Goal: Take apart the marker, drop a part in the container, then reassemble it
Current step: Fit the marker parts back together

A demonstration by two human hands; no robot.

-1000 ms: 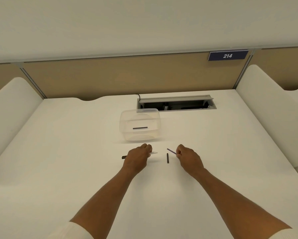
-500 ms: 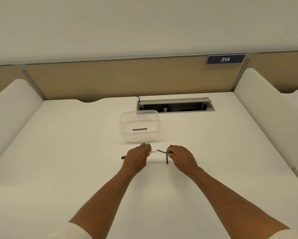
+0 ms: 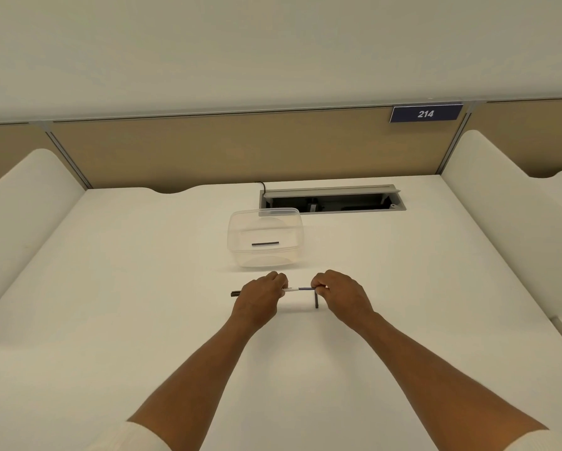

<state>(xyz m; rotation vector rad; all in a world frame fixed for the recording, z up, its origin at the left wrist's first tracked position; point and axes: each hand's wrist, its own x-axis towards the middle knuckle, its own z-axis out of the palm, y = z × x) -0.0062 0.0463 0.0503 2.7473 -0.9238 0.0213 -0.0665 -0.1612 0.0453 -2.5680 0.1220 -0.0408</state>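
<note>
My left hand grips the marker body, a thin white tube whose dark end pokes out left of my fist. My right hand pinches a slim dark part level with the tube, its tip meeting the tube's open white end. Another short dark part lies on the white table just below my right fingers. Beyond my hands stands a clear plastic container with one dark marker part lying flat on its bottom.
An open cable tray is set into the table behind the container. White curved dividers rise at both sides, and a tan partition with a "214" sign closes the back.
My right hand has moved left toward my left hand, swinging the slim dark part from a slant to level until its tip meets the white tube's end. The left hand stayed put.
</note>
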